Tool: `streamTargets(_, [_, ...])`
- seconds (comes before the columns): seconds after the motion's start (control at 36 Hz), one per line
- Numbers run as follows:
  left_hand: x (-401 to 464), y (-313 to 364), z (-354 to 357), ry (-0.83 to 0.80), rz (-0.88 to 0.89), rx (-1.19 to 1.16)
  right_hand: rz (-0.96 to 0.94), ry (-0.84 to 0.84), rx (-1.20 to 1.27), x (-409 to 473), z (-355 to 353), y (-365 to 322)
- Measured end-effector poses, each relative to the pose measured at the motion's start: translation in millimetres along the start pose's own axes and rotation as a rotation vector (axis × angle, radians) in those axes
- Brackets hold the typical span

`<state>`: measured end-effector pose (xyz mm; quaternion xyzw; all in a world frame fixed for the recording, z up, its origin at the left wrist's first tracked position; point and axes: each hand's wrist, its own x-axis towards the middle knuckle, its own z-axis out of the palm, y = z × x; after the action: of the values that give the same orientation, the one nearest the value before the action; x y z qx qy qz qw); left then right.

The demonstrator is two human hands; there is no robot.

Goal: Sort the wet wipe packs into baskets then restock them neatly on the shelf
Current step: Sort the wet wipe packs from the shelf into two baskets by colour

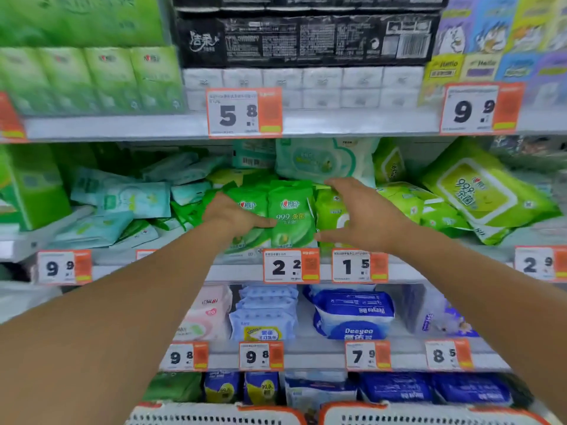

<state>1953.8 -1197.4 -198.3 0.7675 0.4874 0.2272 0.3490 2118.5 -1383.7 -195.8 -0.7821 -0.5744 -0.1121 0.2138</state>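
While both arms reach to the middle shelf [306, 273], the left hand [233, 216] presses flat fingers on an upright green wet wipe pack [291, 219]. The right hand [365, 216] hovers spread beside it, holding nothing. Two baskets [214, 414] sit below.

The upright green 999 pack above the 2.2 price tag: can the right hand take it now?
Probably yes. The right hand is open just beside the green 999 pack, with nothing between them; the left hand touches its other side.
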Motion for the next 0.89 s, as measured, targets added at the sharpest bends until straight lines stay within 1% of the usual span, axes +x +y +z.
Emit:
streamTargets(0.08, [3,-13,-1,0.013,0.01,-0.155,0.005,-0.091,0.015,35,7,-25])
streamTargets(0.17, [2,-24,2,-0.012,-0.032,-0.303,0.118,-0.194,0.077,69,13,-39])
streamTargets(0.22, [4,-32,3,-0.023,0.002,-0.416,0.148,-0.216,0.045,79,17,-47])
streamTargets(0.31, [4,-41,8,0.014,0.096,-0.534,0.095,-0.089,0.022,79,22,-52])
streamTargets(0.36, [-1,-45,9,0.04,0.17,-0.611,0.047,-0.008,0.101,73,23,-52])
streamTargets(0.44, [-9,-50,3,0.044,0.3,-0.672,-0.04,0.041,0.218,64,20,-49])
streamTargets(0.56, [-13,-53,-8,0.08,0.364,-0.756,-0.05,0.109,0.37,60,17,-44])
streamTargets(0.64, [-14,-49,-18,0.093,0.306,-0.878,-0.062,0.182,0.472,59,15,-49])
streamTargets(0.72, [-20,-44,-34,0.045,0.163,-1.043,-0.047,0.32,0.581,56,12,-56])
streamTargets(0.75, [-22,-44,-40,0.003,0.097,-1.114,-0.05,0.352,0.612,56,12,-57])
streamTargets(0.81, [-31,-47,-53,-0.177,0.002,-1.254,-0.045,0.409,0.654,54,12,-59])
streamTargets(0.83, [-36,-49,-59,-0.261,-0.033,-1.303,-0.028,0.439,0.685,53,12,-60])
streamTargets(0.89, [-46,-58,-67,-0.358,-0.044,-1.388,0.015,0.491,0.766,49,13,-62])
